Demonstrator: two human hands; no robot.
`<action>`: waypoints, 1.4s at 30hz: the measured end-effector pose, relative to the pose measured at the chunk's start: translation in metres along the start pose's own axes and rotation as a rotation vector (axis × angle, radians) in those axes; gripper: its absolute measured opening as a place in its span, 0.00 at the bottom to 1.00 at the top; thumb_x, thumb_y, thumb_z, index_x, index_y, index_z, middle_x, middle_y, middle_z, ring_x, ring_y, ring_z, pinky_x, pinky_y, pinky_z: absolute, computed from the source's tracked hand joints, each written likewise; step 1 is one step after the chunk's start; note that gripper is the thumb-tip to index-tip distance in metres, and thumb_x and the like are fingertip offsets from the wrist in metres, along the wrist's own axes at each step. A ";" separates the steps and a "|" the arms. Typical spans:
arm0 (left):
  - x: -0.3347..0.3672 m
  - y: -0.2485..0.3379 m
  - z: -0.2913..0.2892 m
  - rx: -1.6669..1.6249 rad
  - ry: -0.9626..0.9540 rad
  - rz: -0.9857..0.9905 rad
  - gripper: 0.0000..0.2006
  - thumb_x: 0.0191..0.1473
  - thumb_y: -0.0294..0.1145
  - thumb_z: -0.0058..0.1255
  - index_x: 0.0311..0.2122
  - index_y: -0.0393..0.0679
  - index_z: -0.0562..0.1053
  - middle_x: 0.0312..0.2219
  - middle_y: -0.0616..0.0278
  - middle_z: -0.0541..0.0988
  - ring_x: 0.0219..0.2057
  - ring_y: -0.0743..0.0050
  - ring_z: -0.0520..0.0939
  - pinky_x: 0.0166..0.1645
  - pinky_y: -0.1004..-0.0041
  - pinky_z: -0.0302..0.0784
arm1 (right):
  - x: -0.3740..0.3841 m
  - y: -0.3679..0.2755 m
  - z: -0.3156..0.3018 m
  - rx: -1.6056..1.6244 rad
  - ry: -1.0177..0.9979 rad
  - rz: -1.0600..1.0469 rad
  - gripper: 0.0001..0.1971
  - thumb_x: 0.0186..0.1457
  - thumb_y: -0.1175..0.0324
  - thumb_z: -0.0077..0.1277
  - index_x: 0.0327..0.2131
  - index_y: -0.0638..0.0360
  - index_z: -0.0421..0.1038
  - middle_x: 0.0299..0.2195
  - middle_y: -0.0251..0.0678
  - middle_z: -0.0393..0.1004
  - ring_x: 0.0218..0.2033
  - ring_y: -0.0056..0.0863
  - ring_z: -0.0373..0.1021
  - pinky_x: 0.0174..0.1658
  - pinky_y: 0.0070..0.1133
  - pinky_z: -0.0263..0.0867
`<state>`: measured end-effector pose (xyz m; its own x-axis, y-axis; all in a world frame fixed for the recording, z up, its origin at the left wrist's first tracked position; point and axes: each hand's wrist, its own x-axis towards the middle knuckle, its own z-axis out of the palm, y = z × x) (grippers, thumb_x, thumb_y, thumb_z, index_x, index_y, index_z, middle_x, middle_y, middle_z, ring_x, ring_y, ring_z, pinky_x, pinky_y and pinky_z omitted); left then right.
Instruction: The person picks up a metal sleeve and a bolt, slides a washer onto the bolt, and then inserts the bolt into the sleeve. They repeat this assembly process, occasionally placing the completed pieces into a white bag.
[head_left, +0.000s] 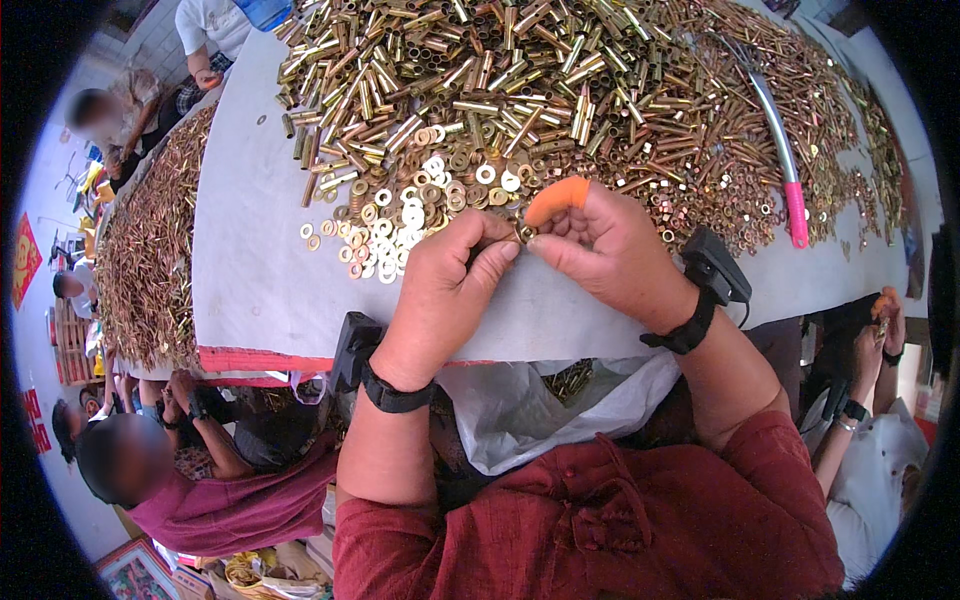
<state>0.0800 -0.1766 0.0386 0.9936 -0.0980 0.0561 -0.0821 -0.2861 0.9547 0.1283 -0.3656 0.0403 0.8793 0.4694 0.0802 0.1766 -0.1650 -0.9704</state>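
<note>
Inside the table's near edge (pixel 268 359) — wide grey margin (pixel 265 275) leftward — hands (pixel 450 275) (pixel 615 245) pinch small hardware (pixel 524 233).

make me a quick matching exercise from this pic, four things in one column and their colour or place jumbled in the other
1. washers
2. tool
3. bag
4. finger cover

A. white, at the near table edge
B. orange, on the right hand
C. loose pile by the left hand
D. pink at the handle

Pairs: 1-C, 2-D, 3-A, 4-B
</note>
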 end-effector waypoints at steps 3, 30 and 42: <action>0.000 0.001 0.000 -0.054 -0.030 -0.030 0.03 0.56 0.23 0.51 0.34 0.37 0.71 0.24 0.64 0.75 0.27 0.80 0.74 0.34 0.78 0.71 | 0.001 -0.003 -0.005 -0.065 -0.052 -0.031 0.09 0.52 0.73 0.56 0.37 0.60 0.72 0.24 0.28 0.73 0.25 0.13 0.69 0.30 0.15 0.67; -0.002 0.003 0.005 0.004 -0.112 0.011 0.03 0.55 0.23 0.52 0.33 0.37 0.71 0.23 0.62 0.75 0.25 0.77 0.74 0.33 0.77 0.71 | -0.006 -0.020 -0.026 -0.338 -0.182 -0.121 0.10 0.52 0.74 0.54 0.40 0.61 0.72 0.27 0.34 0.74 0.28 0.21 0.73 0.34 0.20 0.69; -0.001 -0.002 0.006 -0.065 -0.119 0.003 0.03 0.56 0.24 0.52 0.34 0.37 0.71 0.23 0.63 0.75 0.26 0.77 0.74 0.33 0.76 0.71 | -0.005 -0.014 -0.026 -0.329 -0.161 -0.121 0.09 0.51 0.74 0.53 0.37 0.59 0.73 0.31 0.38 0.75 0.33 0.33 0.74 0.38 0.24 0.69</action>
<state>0.0784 -0.1815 0.0349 0.9769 -0.2121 0.0278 -0.0762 -0.2240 0.9716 0.1333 -0.3883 0.0599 0.7674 0.6285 0.1271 0.4300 -0.3572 -0.8292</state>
